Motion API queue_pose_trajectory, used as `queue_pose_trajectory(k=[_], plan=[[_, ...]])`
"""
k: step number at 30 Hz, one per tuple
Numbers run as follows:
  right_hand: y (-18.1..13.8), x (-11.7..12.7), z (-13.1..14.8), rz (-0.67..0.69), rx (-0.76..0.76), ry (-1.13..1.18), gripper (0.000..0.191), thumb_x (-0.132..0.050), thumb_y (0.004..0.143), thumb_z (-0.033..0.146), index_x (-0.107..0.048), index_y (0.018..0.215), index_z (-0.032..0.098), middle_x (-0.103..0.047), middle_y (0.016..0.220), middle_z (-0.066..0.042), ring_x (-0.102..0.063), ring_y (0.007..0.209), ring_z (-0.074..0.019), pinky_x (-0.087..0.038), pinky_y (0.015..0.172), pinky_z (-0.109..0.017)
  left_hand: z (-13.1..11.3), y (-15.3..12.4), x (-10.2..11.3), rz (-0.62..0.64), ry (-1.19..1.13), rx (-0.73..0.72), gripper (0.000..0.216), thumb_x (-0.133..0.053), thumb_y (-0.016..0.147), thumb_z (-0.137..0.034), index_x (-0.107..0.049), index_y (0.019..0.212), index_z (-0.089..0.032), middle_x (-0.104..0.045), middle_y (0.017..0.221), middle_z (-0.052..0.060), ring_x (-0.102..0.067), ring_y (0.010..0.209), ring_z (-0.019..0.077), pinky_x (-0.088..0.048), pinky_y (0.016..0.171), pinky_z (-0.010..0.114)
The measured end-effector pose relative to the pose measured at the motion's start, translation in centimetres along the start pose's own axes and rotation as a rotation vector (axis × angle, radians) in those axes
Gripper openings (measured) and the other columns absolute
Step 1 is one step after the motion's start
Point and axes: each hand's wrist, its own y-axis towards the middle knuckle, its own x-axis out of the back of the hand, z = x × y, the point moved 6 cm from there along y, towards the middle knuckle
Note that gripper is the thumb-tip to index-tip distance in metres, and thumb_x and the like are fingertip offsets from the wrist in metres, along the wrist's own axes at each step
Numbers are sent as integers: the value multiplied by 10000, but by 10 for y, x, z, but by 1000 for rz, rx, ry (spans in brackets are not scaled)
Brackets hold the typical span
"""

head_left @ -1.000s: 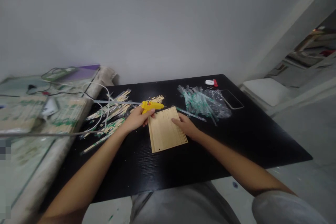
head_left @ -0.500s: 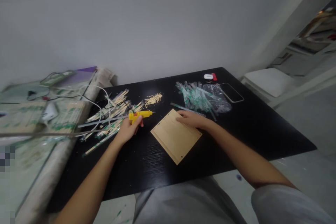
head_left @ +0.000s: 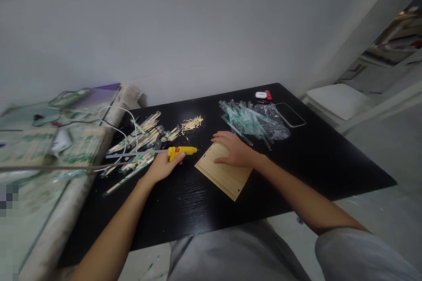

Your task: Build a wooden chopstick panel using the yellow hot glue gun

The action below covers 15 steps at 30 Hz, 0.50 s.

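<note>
Glue gun (head_left: 180,151), one; board (head_left: 232,179), one

Beyond the right fingers (head_left: 221,136), a plain grey wall (head_left: 198,39) rises behind the black surface (head_left: 316,167). Well left of them stands a pale-topped table (head_left: 36,202); far right, a white seat (head_left: 336,100) and pale floor (head_left: 372,224). The light is dim.

On table (head_left: 184,224): stick pieces (head_left: 192,123) left of wrappers (head_left: 244,119), phone (head_left: 291,115) right; glue gun (head_left: 176,153) left of board (head_left: 232,181).
</note>
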Motion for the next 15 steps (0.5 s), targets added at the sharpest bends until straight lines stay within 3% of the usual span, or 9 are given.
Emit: queue_pose_trajectory(k=[4, 6, 11, 15], plan=[[-1, -24, 1, 112, -33, 78, 780, -848, 728, 598, -623, 1378, 232, -545, 1494, -169, -418, 1458, -374, -233, 1221, -593, 2, 1, -2, 3, -25, 23, 450, -579, 920, -578, -685, 679, -213, -573, 545, 6, -514, 507, 158, -373, 487, 263], [0, -28, 2, 119, -62, 75, 756, -860, 714, 591, -650, 1344, 230, -571, 1457, -168, -455, 1422, -370, -248, 1210, -593, 6, 1, -2, -1, -55, 39, 463, -572, 924, -590, -687, 690, -208, -569, 540, -1, -499, 479, 146, -378, 484, 258], [3, -22, 1, 107, -103, -3, 758, -877, 687, 598, -677, 1291, 186, -602, 1337, -178, -519, 1304, -360, -356, 1139, -557, 16, 2, -5, 0, -113, 90, 501, -556, 930, -631, -681, 713, -197, -516, 484, -26, -496, 437, 133, -380, 463, 241], [-1, -14, 16, 41, -128, -44, 696, -872, 712, 552, -679, 1249, 153, -615, 1283, -196, -530, 1254, -381, -333, 1135, -619, 15, 3, -8, -18, -209, 110, 552, -559, 905, -683, -674, 724, -174, -599, 553, 5, -498, 436, 122, -390, 441, 239]])
